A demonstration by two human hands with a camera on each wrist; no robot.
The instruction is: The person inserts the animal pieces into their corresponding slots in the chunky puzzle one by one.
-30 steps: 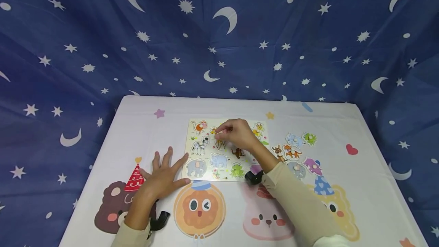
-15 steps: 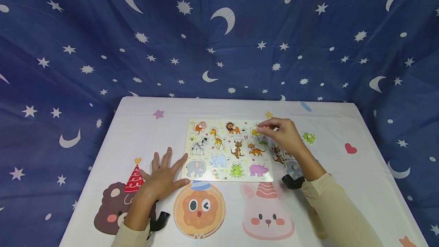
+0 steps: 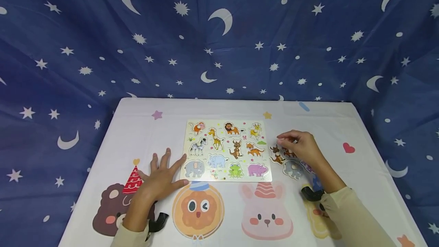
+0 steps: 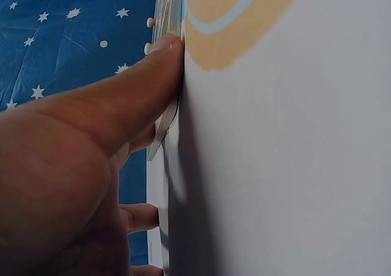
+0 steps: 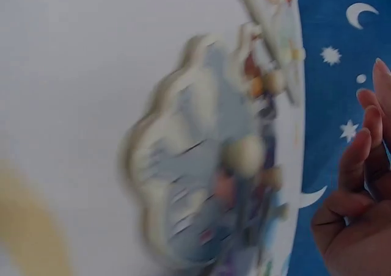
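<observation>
A wooden animal puzzle board (image 3: 219, 122) lies mid-table, with knobs showing on its monkey (image 3: 199, 127) and lion (image 3: 232, 129). My left hand (image 3: 159, 180) rests flat with spread fingers, index finger and thumb at the board's left edge. The left wrist view shows that thumb (image 4: 143, 83) against the board's side. To the right of the board, my right hand (image 3: 302, 148) hovers over loose knobbed pieces, fingers loosely bent and holding nothing. Beneath it lie a kangaroo piece (image 3: 276, 155), a grey elephant piece (image 3: 293, 169), and a tiger piece (image 3: 289, 153), partly hidden by the hand.
The white tablecloth (image 3: 137, 132) carries printed cartoon animals. Part of a purple piece (image 3: 306, 166) shows beside the right wrist. Black wrist mounts (image 3: 158, 222) sit on both forearms. A blue curtain (image 3: 219, 48) with moons and stars hangs behind the table.
My right hand has moved right, from above the giraffe, past the goat at the board's upper right, to the loose pieces, uncovering the board. The left hand has stayed put.
</observation>
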